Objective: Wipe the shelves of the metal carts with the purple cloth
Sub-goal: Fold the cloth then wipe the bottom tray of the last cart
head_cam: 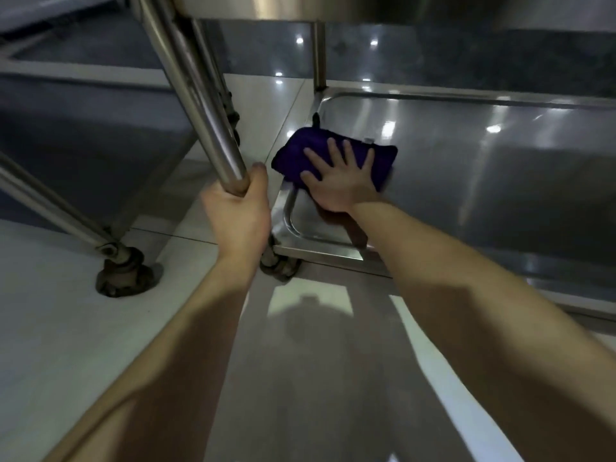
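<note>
Floor [60,328]: pale tiles beneath us.
Bottom shelf [483,168]: we judge its left end underway, the right stretch undone.
Left hand [241,211]: grips the cart post [186,78].
Right hand [340,181]: spread flat, pressing our purple cloth [296,148] onto that shelf.

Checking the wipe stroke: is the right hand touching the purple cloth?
Touching. The head view shows the right hand pressed flat on the purple cloth.

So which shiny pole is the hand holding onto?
The thick slanted pole in front: the left hand grips its lower part. The short upright pole at the far corner has no hand on it.
</note>
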Available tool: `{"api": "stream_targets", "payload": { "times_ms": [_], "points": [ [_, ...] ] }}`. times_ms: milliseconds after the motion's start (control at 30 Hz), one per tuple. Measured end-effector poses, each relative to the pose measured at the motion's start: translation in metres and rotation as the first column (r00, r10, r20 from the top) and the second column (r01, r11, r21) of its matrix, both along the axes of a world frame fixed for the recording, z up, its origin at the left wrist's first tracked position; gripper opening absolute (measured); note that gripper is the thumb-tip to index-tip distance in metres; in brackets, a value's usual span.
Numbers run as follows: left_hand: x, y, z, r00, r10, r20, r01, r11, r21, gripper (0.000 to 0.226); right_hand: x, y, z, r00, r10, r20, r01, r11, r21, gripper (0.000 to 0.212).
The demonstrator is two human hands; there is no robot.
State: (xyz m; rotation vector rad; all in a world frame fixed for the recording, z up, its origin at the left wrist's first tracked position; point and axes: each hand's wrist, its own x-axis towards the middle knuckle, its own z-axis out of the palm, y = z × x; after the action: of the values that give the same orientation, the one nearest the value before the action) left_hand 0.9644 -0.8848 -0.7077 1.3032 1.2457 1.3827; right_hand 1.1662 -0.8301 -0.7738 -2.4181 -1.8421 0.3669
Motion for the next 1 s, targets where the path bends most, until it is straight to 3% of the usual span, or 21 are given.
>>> {"api": "stream_targets", "payload": {
  "times_ms": [167, 300, 367, 433, 467, 533, 600, 633, 700, 767, 867, 1000],
  "points": [
    [-0.003, -0.005, 0.007, 0.999, -0.007, -0.044, 0.003, 0.997, -0.081, 0.03, -0.02, -0.078, 0.001, 0.992, 0.125, -0.024, -0.126, 0.991, -0.055, 0.067],
    [-0.013, -0.004, 0.015, 0.988, -0.117, -0.105, 0.1, 0.984, -0.149, 0.035, 0.006, -0.138, 0.007, 0.989, 0.104, -0.102, -0.115, 0.987, -0.112, 0.067],
    [-0.015, -0.009, 0.015, 0.989, -0.056, -0.14, 0.03, 0.983, -0.179, 0.046, 0.034, -0.17, 0.008, 0.994, 0.05, -0.096, -0.06, 0.992, -0.108, 0.068],
    [-0.015, -0.028, 0.009, 0.948, 0.178, -0.266, -0.209, 0.973, -0.094, 0.07, 0.067, -0.201, 0.006, 0.997, -0.044, -0.062, 0.037, 0.994, -0.103, 0.069],
    [-0.013, -0.044, 0.003, 0.905, 0.247, -0.347, -0.254, 0.967, 0.026, 0.069, 0.082, -0.214, 0.006, 0.995, -0.087, -0.042, 0.083, 0.991, -0.107, 0.07],
    [0.0, -0.076, -0.011, 0.834, 0.132, -0.536, -0.002, 0.972, 0.235, 0.057, 0.098, -0.229, 0.005, 0.991, -0.13, -0.012, 0.128, 0.985, -0.115, 0.072],
    [0.021, -0.092, -0.019, 0.657, -0.106, -0.747, 0.329, 0.931, 0.157, 0.057, 0.101, -0.232, 0.005, 0.991, -0.133, -0.005, 0.132, 0.985, -0.111, 0.073],
    [0.034, -0.092, -0.017, 0.528, -0.208, -0.824, 0.418, 0.907, 0.039, 0.073, 0.099, -0.231, 0.005, 0.991, -0.131, -0.007, 0.13, 0.986, -0.108, 0.073],
    [0.053, -0.081, -0.003, 0.269, -0.332, -0.904, 0.452, 0.873, -0.186, 0.113, 0.095, -0.229, 0.006, 0.992, -0.127, -0.012, 0.125, 0.987, -0.096, 0.073],
    [0.064, -0.06, 0.01, 0.077, -0.396, -0.915, 0.395, 0.855, -0.336, 0.136, 0.094, -0.229, 0.005, 0.991, -0.13, -0.008, 0.129, 0.988, -0.081, 0.073],
    [0.075, -0.029, 0.026, -0.097, -0.506, -0.857, 0.295, 0.808, -0.511, 0.162, 0.097, -0.229, 0.003, 0.992, -0.125, -0.02, 0.123, 0.99, -0.07, 0.073],
    [0.082, -0.015, 0.025, -0.167, -0.583, -0.795, 0.233, 0.76, -0.607, 0.174, 0.122, -0.222, 0.001, 0.99, -0.132, -0.055, 0.128, 0.99, -0.063, 0.074]
  ]
}}
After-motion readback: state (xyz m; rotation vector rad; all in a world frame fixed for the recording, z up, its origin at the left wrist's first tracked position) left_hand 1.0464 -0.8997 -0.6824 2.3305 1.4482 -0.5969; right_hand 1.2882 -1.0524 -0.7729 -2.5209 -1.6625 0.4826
